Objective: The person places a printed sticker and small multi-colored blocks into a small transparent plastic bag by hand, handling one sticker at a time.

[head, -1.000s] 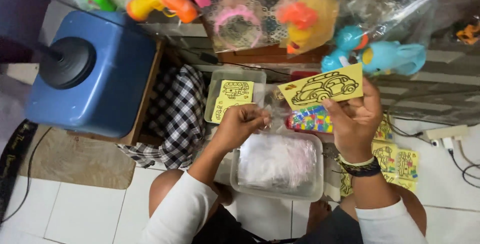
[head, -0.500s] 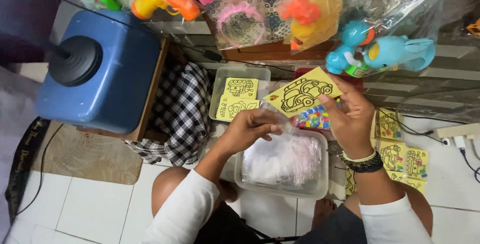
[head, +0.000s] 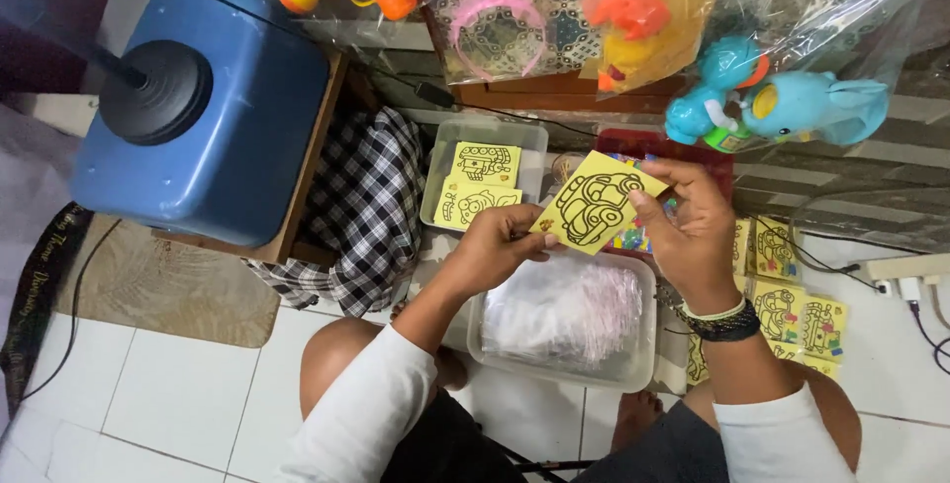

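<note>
yellow card [head: 594, 203] with black vehicle outline; tilted, held aloft

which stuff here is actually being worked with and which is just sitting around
In use:
- yellow picture card, held by left hand and right hand
- clear tub of plastic sleeves
- tray of yellow cards

Lying about:
- blue container
- checked cloth
- bagged plastic toys

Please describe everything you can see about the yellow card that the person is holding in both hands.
The yellow card is a flat square sheet, apparently thin card or paper, printed with a black outline drawing that looks like a cartoon vehicle. It is held above the clear plastic tub, turned like a diamond, picture side up to the camera. The left hand pinches its lower left corner, where small coloured marks show, and the right hand grips its right edge with fingers and thumb. It looks unbent and clean.
</note>
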